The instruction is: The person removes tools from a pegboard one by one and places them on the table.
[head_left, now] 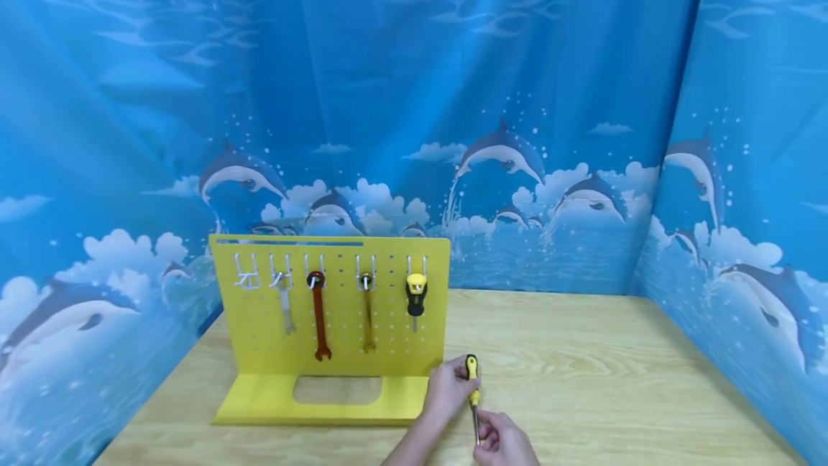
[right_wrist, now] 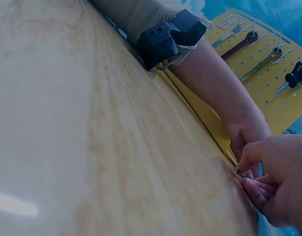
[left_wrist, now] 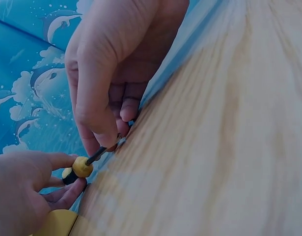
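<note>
The screwdriver is held near the table's front edge, just beside the front right corner of the pegboard stand. The left hand grips its handle; the right hand pinches the metal shaft near its tip. It looks light, stiff and hardly fragile; the chunky handle should hold best, the smooth shaft may slip. Wrenches and a stubby screwdriver hang on the stand.
</note>
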### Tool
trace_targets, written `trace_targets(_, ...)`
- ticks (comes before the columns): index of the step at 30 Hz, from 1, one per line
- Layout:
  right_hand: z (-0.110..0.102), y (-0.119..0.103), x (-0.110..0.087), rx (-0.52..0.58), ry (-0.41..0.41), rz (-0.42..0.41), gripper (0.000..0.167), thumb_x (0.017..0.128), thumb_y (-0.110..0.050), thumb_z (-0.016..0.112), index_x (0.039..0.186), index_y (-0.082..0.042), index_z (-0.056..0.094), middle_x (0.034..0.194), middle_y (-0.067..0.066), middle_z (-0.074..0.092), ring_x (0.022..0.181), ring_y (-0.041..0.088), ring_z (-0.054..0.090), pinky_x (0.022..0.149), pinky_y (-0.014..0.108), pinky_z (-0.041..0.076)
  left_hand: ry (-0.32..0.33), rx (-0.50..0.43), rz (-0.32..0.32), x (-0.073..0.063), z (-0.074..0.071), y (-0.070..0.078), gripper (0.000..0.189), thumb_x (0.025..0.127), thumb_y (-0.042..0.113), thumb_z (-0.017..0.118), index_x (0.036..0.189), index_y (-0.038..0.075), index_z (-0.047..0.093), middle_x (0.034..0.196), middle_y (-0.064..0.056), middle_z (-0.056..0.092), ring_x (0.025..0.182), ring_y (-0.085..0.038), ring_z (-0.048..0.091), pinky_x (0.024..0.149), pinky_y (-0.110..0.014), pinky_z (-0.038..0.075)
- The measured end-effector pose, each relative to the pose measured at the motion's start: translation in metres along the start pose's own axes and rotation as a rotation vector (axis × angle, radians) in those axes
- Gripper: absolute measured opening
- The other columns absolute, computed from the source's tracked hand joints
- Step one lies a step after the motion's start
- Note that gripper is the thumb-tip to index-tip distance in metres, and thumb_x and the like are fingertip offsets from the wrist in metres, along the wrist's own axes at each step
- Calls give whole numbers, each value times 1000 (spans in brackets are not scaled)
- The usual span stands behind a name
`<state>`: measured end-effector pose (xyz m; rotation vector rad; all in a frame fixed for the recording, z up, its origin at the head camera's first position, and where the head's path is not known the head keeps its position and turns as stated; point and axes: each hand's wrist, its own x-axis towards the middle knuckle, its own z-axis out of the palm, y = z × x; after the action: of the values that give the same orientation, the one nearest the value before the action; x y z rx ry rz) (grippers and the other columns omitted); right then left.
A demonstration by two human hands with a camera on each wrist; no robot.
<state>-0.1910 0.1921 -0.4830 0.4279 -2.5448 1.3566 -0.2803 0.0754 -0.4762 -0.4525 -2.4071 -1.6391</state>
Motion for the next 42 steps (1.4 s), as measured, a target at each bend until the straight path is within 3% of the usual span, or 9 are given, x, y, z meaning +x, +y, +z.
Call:
trace_targets(12,-2,-3,1,64,-25,86,51,62,5,63,109,22,50,80,2,49,65,1,48,57,18,48,10,68,21,0,4,2,48,67,2,77,110,-10,60,74,-3,61,63,-9,54,56,-18,48)
trace_targets(20,-2,-4,0,62,-17,105,50,63,3,63,108,21,52,79,1,49,65,1,49,57,18,48,10,167,57,-1,4,3,44,68,4,76,108,-7,62,73,3,49,65,-9,46,58,-22,45)
trace_targets(28,-2,-5,0,70,-19,143,49,65,4,63,109,20,51,79,1,49,65,1,49,58,19,48,4,168,68,-3,3,4,22,69,4,76,86,0,64,71,2,45,63,-9,42,53,-21,41)
trace_targets(34,-1,-5,0,60,-23,135,50,65,3,63,111,20,51,81,2,50,65,1,49,57,19,48,15,172,46,-4,2,5,32,68,4,77,96,-7,64,73,0,49,65,-12,47,56,-23,45)
trace_targets(42,-1,-4,1,56,-17,130,49,67,3,64,111,18,51,81,2,52,66,1,50,58,20,48,31,187,42,-5,0,5,30,68,4,77,92,-6,64,72,0,48,63,-11,46,55,-23,44)
